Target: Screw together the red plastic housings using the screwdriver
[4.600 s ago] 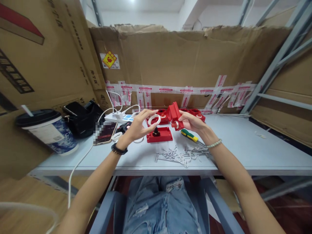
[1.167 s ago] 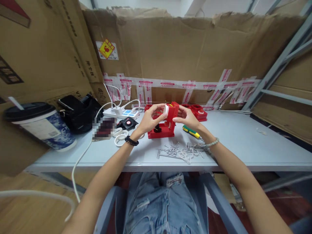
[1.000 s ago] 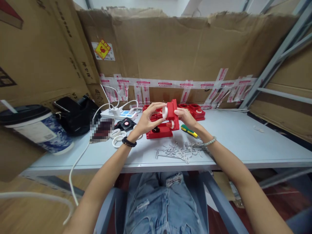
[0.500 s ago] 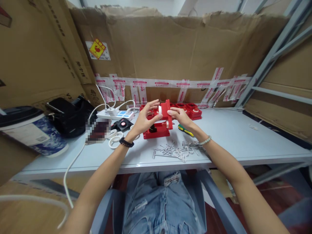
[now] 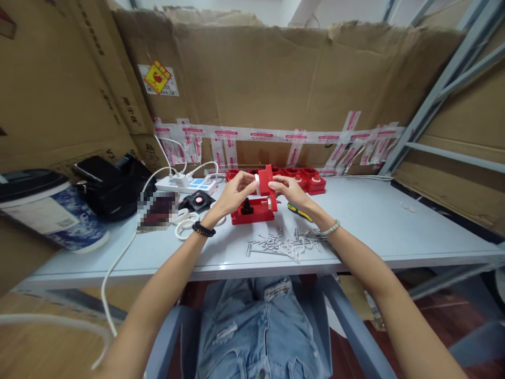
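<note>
Red plastic housing piece [image 5: 265, 181] with white plastic ring [image 5: 256, 184], both hands on it.
Left hand [image 5: 233, 192] pinches ring side, right hand [image 5: 289, 190] grips housing, above flat red base plate [image 5: 252, 211].

Both arms out over the bench, hands meeting at centre.

Left hand [image 5: 233, 192] raised, fingers curled inward, thumb up, dark band on wrist. Right hand [image 5: 289, 189] opposite at the same height, fingers bent toward the left, pale bead bracelet on wrist. Fingertips near each other, possibly touching; too small to tell. Forearms bare, angled inward, elbows low.
</note>
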`<move>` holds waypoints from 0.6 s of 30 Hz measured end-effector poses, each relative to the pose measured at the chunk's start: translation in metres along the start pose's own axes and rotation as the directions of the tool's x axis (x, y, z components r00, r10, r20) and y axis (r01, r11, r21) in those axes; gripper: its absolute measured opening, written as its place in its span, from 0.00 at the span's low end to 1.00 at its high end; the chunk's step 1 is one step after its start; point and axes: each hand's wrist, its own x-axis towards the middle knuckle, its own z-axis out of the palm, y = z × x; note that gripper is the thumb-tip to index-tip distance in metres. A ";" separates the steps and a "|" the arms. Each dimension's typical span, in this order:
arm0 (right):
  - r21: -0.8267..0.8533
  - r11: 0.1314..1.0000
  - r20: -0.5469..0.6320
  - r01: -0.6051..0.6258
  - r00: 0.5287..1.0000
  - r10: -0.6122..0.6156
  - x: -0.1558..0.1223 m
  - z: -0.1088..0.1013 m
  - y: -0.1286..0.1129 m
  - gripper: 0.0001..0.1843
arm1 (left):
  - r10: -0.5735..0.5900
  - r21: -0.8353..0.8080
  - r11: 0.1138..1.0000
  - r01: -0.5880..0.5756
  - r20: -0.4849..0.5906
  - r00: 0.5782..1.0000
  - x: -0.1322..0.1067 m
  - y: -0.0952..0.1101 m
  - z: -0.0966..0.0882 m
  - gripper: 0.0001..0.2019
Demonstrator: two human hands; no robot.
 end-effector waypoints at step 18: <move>0.026 0.999 0.007 -0.039 0.999 0.039 0.000 0.002 -0.003 0.16 | -0.006 0.001 1.000 0.006 -0.017 1.000 0.001 -0.001 -0.003 0.18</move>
